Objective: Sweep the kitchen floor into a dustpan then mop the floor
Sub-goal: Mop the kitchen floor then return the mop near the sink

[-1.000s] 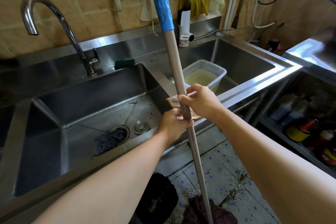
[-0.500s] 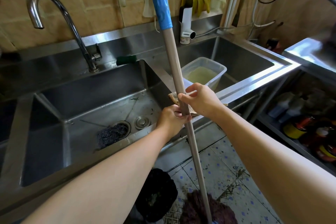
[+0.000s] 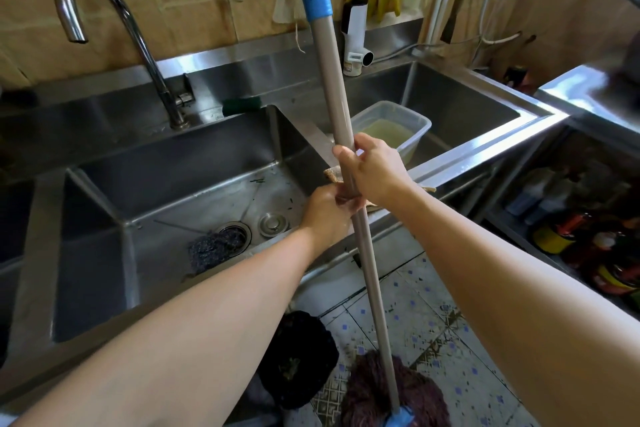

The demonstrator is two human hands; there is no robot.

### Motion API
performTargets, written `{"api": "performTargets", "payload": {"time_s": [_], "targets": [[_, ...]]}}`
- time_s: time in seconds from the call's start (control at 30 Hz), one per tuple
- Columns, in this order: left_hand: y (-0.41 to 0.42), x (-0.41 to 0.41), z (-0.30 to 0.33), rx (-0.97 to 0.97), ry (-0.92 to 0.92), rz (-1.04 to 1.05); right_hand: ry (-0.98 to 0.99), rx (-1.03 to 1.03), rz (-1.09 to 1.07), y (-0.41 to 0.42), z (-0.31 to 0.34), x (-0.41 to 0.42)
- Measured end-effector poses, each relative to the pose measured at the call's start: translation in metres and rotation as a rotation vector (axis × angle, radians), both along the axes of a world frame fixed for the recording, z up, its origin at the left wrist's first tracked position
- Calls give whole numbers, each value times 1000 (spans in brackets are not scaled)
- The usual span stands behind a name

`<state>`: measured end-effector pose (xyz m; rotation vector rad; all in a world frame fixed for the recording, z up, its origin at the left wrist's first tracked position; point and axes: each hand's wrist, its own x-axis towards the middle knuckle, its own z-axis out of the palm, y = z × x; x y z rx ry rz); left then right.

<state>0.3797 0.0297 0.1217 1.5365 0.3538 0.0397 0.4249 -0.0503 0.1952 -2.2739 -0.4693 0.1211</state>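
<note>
A mop stands nearly upright in front of me, its beige handle point(image 3: 335, 87) topped by a blue grip. My right hand point(image 3: 375, 173) grips the handle at mid-height. Just below it, my left hand point(image 3: 327, 215) holds the same handle. The dark reddish mop head point(image 3: 374, 392) rests on the patterned tile floor point(image 3: 426, 329), which carries dark specks of dirt. The top of the handle runs out of view.
A steel double sink point(image 3: 166, 281) stands ahead, with a faucet point(image 3: 114, 31), a dark scouring pad point(image 3: 214, 248) and a plastic tub point(image 3: 398, 130). A dark bag point(image 3: 298, 360) hangs under the sink. Bottles point(image 3: 571, 229) crowd the low shelf at right.
Both hands on the mop handle have risen slightly in view as the camera dipped. The mop head has come further into view at the bottom.
</note>
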Motion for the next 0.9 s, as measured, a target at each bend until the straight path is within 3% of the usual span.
{"api": "performTargets", "payload": {"time_s": [0.23,0.4,0.57,0.77,0.9], "targets": [[15,-7,61,283,-90,-29,-18,101,-36,9,67,-12],[18,-9,75,339,-117,-47,-26,137,-42,6,82,-20],[11,-16,16,71,-35,-49,19,38,-59,2,21,-29],[-4,-19,-15,226,-50,-66,25,-43,-56,-5,-24,-27],[1,-4,-9,31,47,-15,42,-17,-43,-3,-19,-12]]}}
